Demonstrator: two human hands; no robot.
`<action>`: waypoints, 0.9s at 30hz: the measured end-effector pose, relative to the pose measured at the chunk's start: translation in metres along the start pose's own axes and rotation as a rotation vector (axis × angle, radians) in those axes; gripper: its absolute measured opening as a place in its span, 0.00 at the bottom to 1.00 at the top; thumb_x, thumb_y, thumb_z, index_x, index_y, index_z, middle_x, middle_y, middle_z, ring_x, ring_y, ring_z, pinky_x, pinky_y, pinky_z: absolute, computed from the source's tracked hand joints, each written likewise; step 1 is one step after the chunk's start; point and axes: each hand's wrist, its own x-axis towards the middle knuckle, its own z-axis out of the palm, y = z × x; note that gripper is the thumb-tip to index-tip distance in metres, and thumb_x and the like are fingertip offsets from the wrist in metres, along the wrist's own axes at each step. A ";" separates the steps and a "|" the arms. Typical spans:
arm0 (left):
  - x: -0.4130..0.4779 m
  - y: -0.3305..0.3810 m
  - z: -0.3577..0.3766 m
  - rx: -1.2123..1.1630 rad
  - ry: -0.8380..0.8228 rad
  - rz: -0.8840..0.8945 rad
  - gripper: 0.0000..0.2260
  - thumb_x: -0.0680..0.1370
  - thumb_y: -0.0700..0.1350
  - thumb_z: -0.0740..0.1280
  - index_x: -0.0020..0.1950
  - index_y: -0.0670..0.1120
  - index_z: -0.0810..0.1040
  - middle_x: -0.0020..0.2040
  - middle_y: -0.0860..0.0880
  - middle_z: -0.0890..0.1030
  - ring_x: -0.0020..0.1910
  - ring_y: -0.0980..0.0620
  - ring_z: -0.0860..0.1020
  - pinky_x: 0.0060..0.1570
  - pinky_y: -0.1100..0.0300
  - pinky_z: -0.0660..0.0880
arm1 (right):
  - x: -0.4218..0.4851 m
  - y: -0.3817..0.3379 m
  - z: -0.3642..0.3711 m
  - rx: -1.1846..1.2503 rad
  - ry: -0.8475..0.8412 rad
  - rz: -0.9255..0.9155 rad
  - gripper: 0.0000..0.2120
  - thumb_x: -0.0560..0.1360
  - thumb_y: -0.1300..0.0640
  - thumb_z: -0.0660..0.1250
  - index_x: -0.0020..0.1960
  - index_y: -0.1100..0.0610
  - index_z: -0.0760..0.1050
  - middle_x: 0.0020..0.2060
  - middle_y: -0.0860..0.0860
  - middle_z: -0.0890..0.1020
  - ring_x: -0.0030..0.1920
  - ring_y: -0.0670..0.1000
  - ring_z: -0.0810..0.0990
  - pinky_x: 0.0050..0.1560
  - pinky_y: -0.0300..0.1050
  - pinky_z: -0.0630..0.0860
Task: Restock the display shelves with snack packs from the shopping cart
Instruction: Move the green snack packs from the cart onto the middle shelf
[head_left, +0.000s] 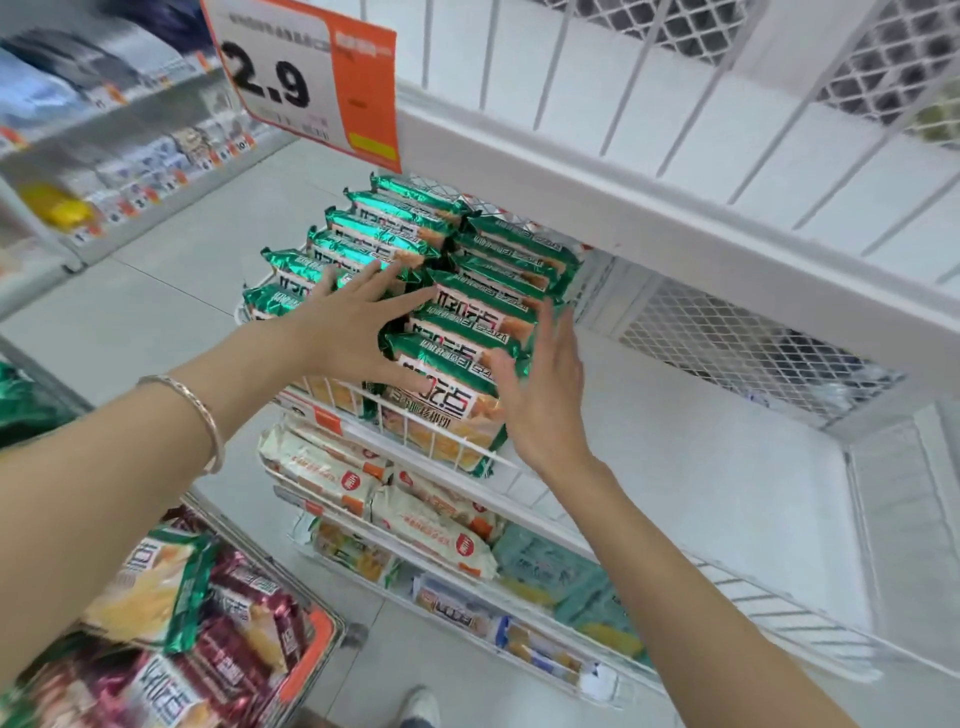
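Your left hand (353, 322) is spread wide, palm down. Its fingers fan toward 1 and 2 o'clock across the tops of the green snack packs (467, 312), and the thumb reaches to 4 o'clock onto the front pack of the nearer row. Your right hand (543, 395) has straight fingers held close together, pointing to 12 o'clock. The palm faces 9 o'clock toward the right ends of the packs, and the thumb lies over the top edge of the front one. Neither hand is gripping anything, and the right-hand row sits between them.

The packs stand on edge in two rows on the wire shelf (498, 460), just behind its front rail. Each pack's long axis runs roughly along the 9-to-3 line, dipping a little toward 4, and the rows recede toward 1 o'clock under the price sign (311, 78). You seem to be squaring the rows, so press in along that long axis, each hand toward the other.

The white shelf floor shows at 3 o'clock from your right hand, and that side looks likely to take more packs. The shopping cart (306, 670) is at 7 o'clock, well apart from the shelf, with a matching green cart pack (156, 592) lying among maroon packs (244, 623). Your left hand is nearer the cart, so it should do the fetching.
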 end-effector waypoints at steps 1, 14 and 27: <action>-0.001 -0.003 0.002 0.028 0.007 -0.014 0.49 0.59 0.84 0.48 0.75 0.70 0.33 0.79 0.53 0.33 0.80 0.46 0.36 0.74 0.32 0.37 | -0.002 -0.004 -0.001 -0.228 -0.042 -0.102 0.33 0.80 0.33 0.45 0.81 0.41 0.41 0.81 0.49 0.42 0.80 0.52 0.39 0.78 0.60 0.36; 0.002 -0.003 0.010 0.044 0.019 -0.052 0.49 0.60 0.84 0.45 0.77 0.68 0.34 0.81 0.52 0.36 0.80 0.46 0.37 0.73 0.30 0.40 | 0.030 0.007 -0.007 -0.241 -0.052 -0.153 0.34 0.80 0.33 0.52 0.80 0.38 0.43 0.80 0.48 0.35 0.79 0.51 0.32 0.75 0.63 0.31; 0.017 0.026 -0.014 0.067 -0.006 -0.020 0.52 0.63 0.82 0.56 0.78 0.64 0.36 0.80 0.51 0.33 0.77 0.50 0.31 0.75 0.38 0.33 | 0.051 0.031 -0.005 0.250 0.030 0.013 0.33 0.80 0.35 0.54 0.81 0.43 0.48 0.81 0.46 0.42 0.81 0.52 0.45 0.79 0.61 0.46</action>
